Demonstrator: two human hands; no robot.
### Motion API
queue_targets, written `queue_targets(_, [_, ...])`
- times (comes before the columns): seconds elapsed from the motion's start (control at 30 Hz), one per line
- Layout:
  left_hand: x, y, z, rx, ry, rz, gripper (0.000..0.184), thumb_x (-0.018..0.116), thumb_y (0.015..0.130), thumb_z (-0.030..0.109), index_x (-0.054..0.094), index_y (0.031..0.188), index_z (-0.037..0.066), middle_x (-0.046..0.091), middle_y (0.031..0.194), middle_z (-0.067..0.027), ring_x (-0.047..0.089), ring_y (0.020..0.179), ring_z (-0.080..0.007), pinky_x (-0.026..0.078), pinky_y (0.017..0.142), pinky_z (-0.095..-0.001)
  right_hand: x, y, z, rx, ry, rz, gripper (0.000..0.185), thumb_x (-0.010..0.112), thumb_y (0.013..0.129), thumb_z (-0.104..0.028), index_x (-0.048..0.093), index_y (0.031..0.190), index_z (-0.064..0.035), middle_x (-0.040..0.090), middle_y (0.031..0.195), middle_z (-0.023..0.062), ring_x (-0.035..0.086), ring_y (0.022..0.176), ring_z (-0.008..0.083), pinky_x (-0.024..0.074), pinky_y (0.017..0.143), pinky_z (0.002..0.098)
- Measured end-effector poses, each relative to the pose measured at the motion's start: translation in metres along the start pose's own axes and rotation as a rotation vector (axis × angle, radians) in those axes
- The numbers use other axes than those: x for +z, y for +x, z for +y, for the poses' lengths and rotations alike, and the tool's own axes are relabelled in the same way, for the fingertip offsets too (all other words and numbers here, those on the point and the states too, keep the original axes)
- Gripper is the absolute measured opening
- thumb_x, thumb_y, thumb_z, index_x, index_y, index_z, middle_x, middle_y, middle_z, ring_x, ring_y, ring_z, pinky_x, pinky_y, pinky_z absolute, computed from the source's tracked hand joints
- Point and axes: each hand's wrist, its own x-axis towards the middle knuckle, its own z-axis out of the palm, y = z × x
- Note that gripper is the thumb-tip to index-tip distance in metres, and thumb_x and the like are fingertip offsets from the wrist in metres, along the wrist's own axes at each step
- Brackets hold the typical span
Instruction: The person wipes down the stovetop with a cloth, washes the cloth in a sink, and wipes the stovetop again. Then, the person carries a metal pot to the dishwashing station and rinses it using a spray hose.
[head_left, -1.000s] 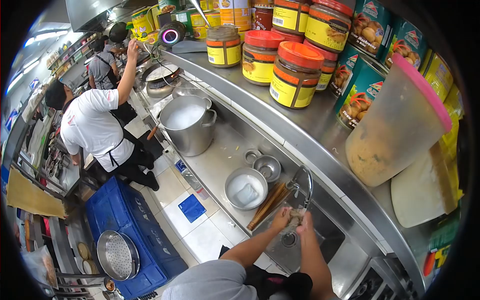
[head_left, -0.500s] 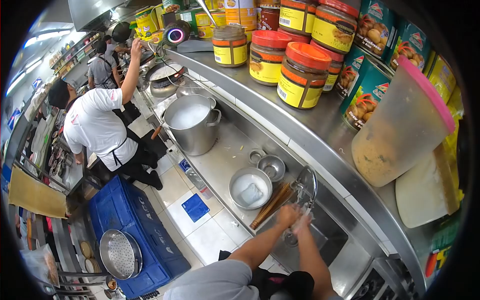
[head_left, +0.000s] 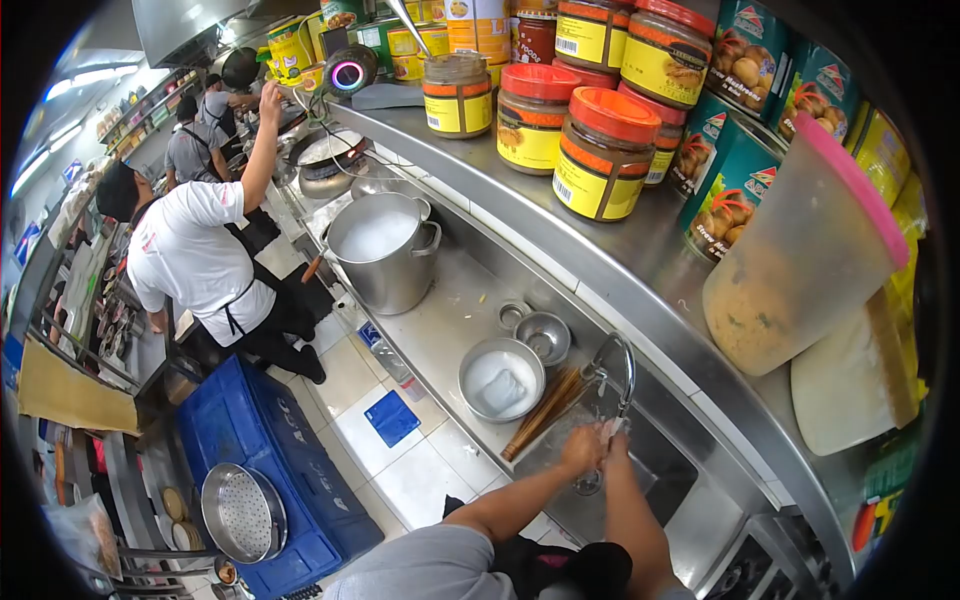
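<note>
Under the curved faucet [head_left: 629, 375], my two hands meet above the steel sink [head_left: 665, 480]. My left hand [head_left: 582, 449] is closed, its fingers curled in toward the other hand. My right hand [head_left: 617, 447] is also closed and touches it. Something small and whitish shows between them at the faucet's mouth; whether it is water or an object I cannot tell. Left of the sink lies a bamboo brush [head_left: 545, 412], a bundle of thin sticks. Beside it stands a metal pot [head_left: 466, 385] with cloudy water and a pale packet in it.
A small metal bowl [head_left: 562, 335] and a large stockpot [head_left: 395, 285] stand on the steel counter. Jars [head_left: 600, 160], cans and a pink-rimmed tub [head_left: 790, 280] crowd the shelf above. A colander [head_left: 240, 510] rests on a blue crate [head_left: 310, 500]. A co-worker [head_left: 195, 240] stands further left.
My hands have drawn closer together and up toward the faucet's mouth; the rubbing blur and splashing are less. Farther back, another person has come more into view.
</note>
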Motion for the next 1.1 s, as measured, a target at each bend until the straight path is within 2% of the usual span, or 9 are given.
queue_targets(0.2, [0.018, 0.023, -0.06, -0.199, -0.205, 0.108, 0.043, 0.056, 0.09, 0.044, 0.068, 0.096, 0.004, 0.068, 0.094, -0.0237, 0.065, 0.089, -0.0429, 0.049, 0.08, -0.0513, 0.049, -0.079, -0.014, 0.078, 0.01, -0.205, 0.028, 0.048, 0.089, -0.019, 0.057, 0.106, 0.0009, 0.064, 0.103, 0.0159, 0.063, 0.098, 0.0354, 0.0528, 0.084, 0.049])
queue_targets(0.43, [0.025, 0.007, -0.026, 0.139, -0.19, -0.007, 0.038, 0.054, 0.093, 0.038, 0.071, 0.095, 0.003, 0.068, 0.096, -0.0228, 0.065, 0.09, -0.042, 0.051, 0.081, -0.0486, -0.043, 0.026, 0.004, 0.096, -0.082, -0.105, 0.036, 0.048, 0.095, -0.031, 0.056, 0.113, -0.0015, 0.062, 0.106, 0.0151, 0.063, 0.095, 0.0335, 0.0524, 0.083, 0.0484])
queue_targets(0.5, [0.005, 0.026, -0.036, -0.29, -0.07, -0.055, 0.042, 0.053, 0.094, 0.041, 0.07, 0.097, 0.003, 0.066, 0.104, -0.0249, 0.065, 0.092, -0.0414, 0.052, 0.081, -0.0494, 0.046, -0.051, -0.002, 0.091, -0.089, 0.057, 0.035, 0.049, 0.096, -0.032, 0.057, 0.113, -0.002, 0.063, 0.102, 0.014, 0.064, 0.09, 0.0337, 0.0534, 0.08, 0.0472])
queue_targets(0.57, [0.037, 0.034, -0.074, -0.288, -0.274, 0.027, 0.043, 0.052, 0.095, 0.041, 0.068, 0.101, 0.002, 0.065, 0.108, -0.0249, 0.064, 0.094, -0.0421, 0.052, 0.081, -0.05, 0.054, -0.061, -0.011, 0.006, -0.255, 0.111, 0.03, 0.054, 0.092, -0.031, 0.055, 0.112, -0.0079, 0.064, 0.101, 0.012, 0.063, 0.093, 0.0304, 0.0543, 0.08, 0.045])
queue_targets(0.63, [0.044, 0.019, -0.071, -0.735, -1.225, -0.28, 0.04, 0.052, 0.095, 0.04, 0.065, 0.101, 0.003, 0.066, 0.102, -0.0235, 0.064, 0.092, -0.0429, 0.053, 0.078, -0.0489, 0.002, -0.023, -0.018, 0.065, -0.074, -0.475, 0.022, 0.052, 0.093, -0.026, 0.056, 0.108, -0.0103, 0.062, 0.094, 0.0097, 0.064, 0.09, 0.0297, 0.0541, 0.078, 0.044])
queue_targets(0.73, [0.055, -0.006, -0.041, -0.369, -1.361, 0.018, 0.037, 0.055, 0.093, 0.04, 0.063, 0.095, 0.004, 0.067, 0.098, -0.0237, 0.065, 0.09, -0.0401, 0.053, 0.072, -0.0479, 0.031, -0.059, -0.017, -0.036, -0.281, -0.106, 0.019, 0.048, 0.095, -0.022, 0.059, 0.106, -0.0111, 0.062, 0.09, 0.0087, 0.064, 0.085, 0.0278, 0.0539, 0.074, 0.0418])
queue_targets(0.83, [0.024, -0.006, -0.001, 0.131, -0.18, 0.043, 0.034, 0.054, 0.093, 0.035, 0.061, 0.105, 0.003, 0.068, 0.09, -0.0226, 0.066, 0.092, -0.0389, 0.052, 0.076, -0.0492, 0.018, -0.051, -0.005, -0.067, -0.129, 0.015, 0.02, 0.049, 0.094, -0.022, 0.06, 0.105, -0.0082, 0.065, 0.093, 0.0093, 0.065, 0.084, 0.0276, 0.0542, 0.074, 0.0417])
queue_targets(1.0, [-0.035, 0.035, -0.004, -0.065, 0.165, -0.178, 0.05, 0.048, 0.092, 0.051, 0.071, 0.101, 0.007, 0.068, 0.098, -0.0231, 0.064, 0.1, -0.0415, 0.05, 0.084, -0.0453, 0.014, -0.042, -0.003, 0.01, -0.27, -0.048, 0.021, 0.05, 0.094, -0.018, 0.061, 0.109, -0.0086, 0.066, 0.098, 0.0091, 0.065, 0.088, 0.0248, 0.053, 0.076, 0.04])
queue_targets(1.1, [-0.034, 0.034, -0.001, 0.028, -0.068, -0.334, 0.047, 0.048, 0.094, 0.048, 0.07, 0.103, 0.007, 0.068, 0.103, -0.0225, 0.063, 0.101, -0.0416, 0.05, 0.086, -0.0441, 0.001, -0.062, -0.017, -0.584, -1.304, -0.255, 0.044, 0.075, 0.072, -0.012, 0.057, 0.111, -0.006, 0.064, 0.101, 0.0087, 0.064, 0.095, 0.0221, 0.0501, 0.081, 0.0361])
